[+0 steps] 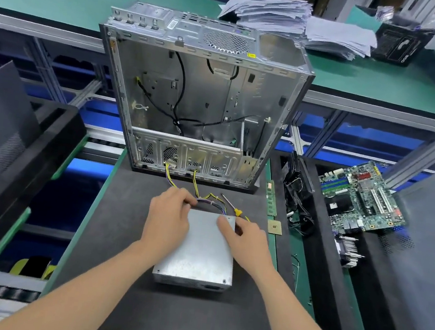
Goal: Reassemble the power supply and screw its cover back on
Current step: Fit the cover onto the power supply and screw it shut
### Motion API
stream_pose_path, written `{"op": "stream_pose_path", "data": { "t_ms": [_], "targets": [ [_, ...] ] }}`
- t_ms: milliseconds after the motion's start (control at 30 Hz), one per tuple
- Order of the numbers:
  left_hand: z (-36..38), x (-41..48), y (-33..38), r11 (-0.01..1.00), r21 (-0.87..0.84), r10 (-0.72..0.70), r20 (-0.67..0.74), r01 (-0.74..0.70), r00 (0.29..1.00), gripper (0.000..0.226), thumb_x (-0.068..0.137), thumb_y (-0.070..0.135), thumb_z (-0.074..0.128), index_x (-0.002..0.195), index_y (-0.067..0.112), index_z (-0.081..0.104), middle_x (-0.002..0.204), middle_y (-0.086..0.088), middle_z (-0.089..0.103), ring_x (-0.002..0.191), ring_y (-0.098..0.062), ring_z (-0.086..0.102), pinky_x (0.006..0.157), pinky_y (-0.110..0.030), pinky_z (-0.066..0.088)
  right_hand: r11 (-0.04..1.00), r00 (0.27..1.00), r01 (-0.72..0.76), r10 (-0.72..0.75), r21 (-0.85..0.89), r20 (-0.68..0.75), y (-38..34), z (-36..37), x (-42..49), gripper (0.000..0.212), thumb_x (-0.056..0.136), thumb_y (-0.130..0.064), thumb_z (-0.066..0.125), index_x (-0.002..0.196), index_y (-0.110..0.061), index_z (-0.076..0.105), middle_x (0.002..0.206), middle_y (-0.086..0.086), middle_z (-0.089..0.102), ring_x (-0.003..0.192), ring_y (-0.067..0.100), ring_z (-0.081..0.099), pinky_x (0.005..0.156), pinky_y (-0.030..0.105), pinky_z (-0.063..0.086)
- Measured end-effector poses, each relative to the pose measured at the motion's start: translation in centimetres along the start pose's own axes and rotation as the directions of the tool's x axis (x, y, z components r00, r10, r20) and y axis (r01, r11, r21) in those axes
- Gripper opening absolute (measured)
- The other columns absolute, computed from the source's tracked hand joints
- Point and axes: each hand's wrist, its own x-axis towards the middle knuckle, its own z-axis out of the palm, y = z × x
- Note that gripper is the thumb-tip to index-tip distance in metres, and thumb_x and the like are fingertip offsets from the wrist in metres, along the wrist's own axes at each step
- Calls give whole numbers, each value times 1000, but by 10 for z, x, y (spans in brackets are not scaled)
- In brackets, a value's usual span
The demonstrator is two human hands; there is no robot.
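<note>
A silver metal power supply (200, 253) lies on the dark mat (125, 235) in front of me, its cover on top. A bundle of yellow, black and purple wires (210, 201) runs from its far end toward the open computer case (199, 102). My left hand (168, 222) rests at the box's far left corner, its fingers curled around the wire bundle. My right hand (246, 237) lies on the far right corner, thumb pressing the cover. A screwdriver with a yellow handle (233, 206) lies just beyond my right hand.
A green memory stick (271, 199) and a small square chip (274, 227) lie on the right side of the mat. A black tray at right holds a motherboard (362, 195), a heatsink (349, 251) and cables. Dark panels stand at left and right. Paper stacks (284, 15) sit on the far bench.
</note>
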Motion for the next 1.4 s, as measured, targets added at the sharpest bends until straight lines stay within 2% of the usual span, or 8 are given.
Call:
{"op": "stream_pose_path", "data": {
  "t_ms": [67, 200, 300, 567, 800, 1100, 1200, 1400],
  "targets": [
    [2, 3, 8, 984, 119, 130, 42, -134, 991, 16, 93, 11, 66, 103, 23, 69, 101, 9, 68, 97, -16, 64, 97, -40, 41, 999, 994, 46, -49, -30, -101, 7, -9, 10, 51, 105, -51, 50, 63, -22, 57, 55, -5, 44, 57, 10, 38, 55, 28, 30],
    [13, -4, 16, 981, 70, 172, 106, -179, 980, 9, 100, 22, 60, 102, 22, 69, 100, 11, 69, 97, -15, 64, 95, -38, 44, 983, 985, 29, -60, -182, -164, 20, -22, 27, 17, 101, -29, 65, 110, -23, 78, 98, 0, 70, 91, 18, 62, 76, 27, 38],
    [16, -5, 11, 979, 84, 178, 99, -186, 979, 12, 101, 25, 59, 101, 22, 71, 103, 13, 71, 100, -12, 64, 95, -37, 43, 968, 994, -21, -6, -251, -109, 28, -14, 29, 30, 95, -27, 74, 125, -30, 73, 110, 4, 65, 102, 23, 62, 81, 32, 46],
    [17, -4, 12, 992, 47, 111, 54, -114, 992, 11, 99, 27, 62, 94, 29, 72, 96, 17, 71, 91, -4, 58, 88, -28, 36, 952, 994, -107, 96, -285, -53, 32, -13, 26, 21, 92, -9, 67, 112, -16, 70, 105, 11, 66, 95, 29, 63, 72, 33, 47],
    [18, 6, 35, 962, 205, 164, 100, -182, 981, 25, 89, 11, 64, 102, 30, 74, 102, 12, 71, 96, -22, 64, 88, -39, 42, 986, 980, -155, 146, -60, -139, 36, -41, 4, 17, 92, -16, 72, 108, -22, 68, 95, -9, 64, 85, 7, 59, 66, 18, 40],
    [74, 2, 120, 952, -50, 304, 295, -303, 906, 24, 91, 15, 59, 106, 30, 70, 106, 9, 66, 106, -17, 62, 92, -39, 50, 988, 980, -147, 152, 47, -127, 59, -86, -9, 29, 85, -8, 67, 109, -22, 58, 84, 3, 67, 70, 13, 59, 57, 13, 43],
    [102, 3, 140, 970, -29, 235, 361, -241, 903, 23, 93, 19, 58, 109, 31, 68, 108, 8, 65, 104, -17, 62, 87, -39, 54, 984, 981, -154, 163, 90, -104, 73, -105, -6, 25, 86, -9, 63, 106, -22, 58, 88, 8, 71, 83, 26, 69, 76, 34, 54],
    [156, 1, 163, 988, 34, 124, 416, -151, 901, 27, 93, 15, 58, 113, 28, 69, 115, 6, 67, 109, -17, 62, 90, -37, 55, 979, 984, -168, 173, 118, -29, 114, -151, 4, 19, 90, -7, 55, 105, -18, 56, 95, 18, 69, 82, 34, 71, 82, 53, 60]
  ]
}}
